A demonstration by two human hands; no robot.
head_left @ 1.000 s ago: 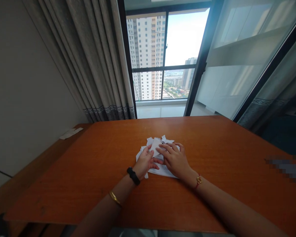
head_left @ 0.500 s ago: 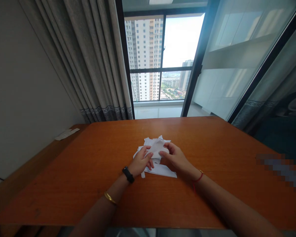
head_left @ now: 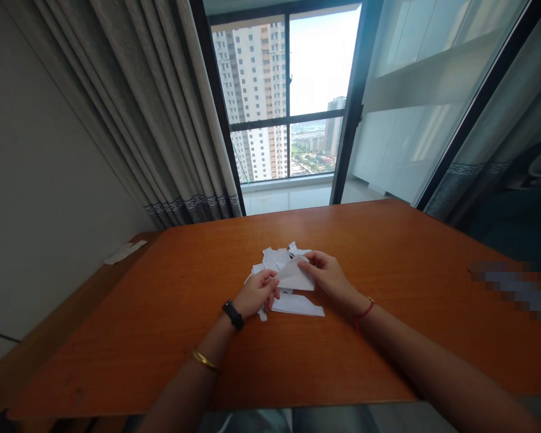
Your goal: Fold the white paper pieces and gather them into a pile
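Between my two hands is a piece of white paper point(head_left: 294, 277), raised over a loose pile of paper scraps point(head_left: 274, 257). My left hand point(head_left: 258, 291) pinches its left corner between thumb and fingers. At the upper right edge, my right hand point(head_left: 325, 270) grips the same piece with thumb and fingertips. A longer white paper strip point(head_left: 299, 305) lies flat on the table just nearer to me. Part of the pile is hidden behind the held piece and my left hand.
The wooden table point(head_left: 162, 337) spreads around the pile. White paper strips point(head_left: 125, 252) lie on a ledge at the left. A blurred, pixelated object point(head_left: 518, 291) is at the right edge. Grey curtains point(head_left: 162, 120) and a window stand beyond the table.
The held paper has turned and now spreads flatter, with its point toward my left hand. My right hand has shifted slightly right and up. The view has tilted a little.
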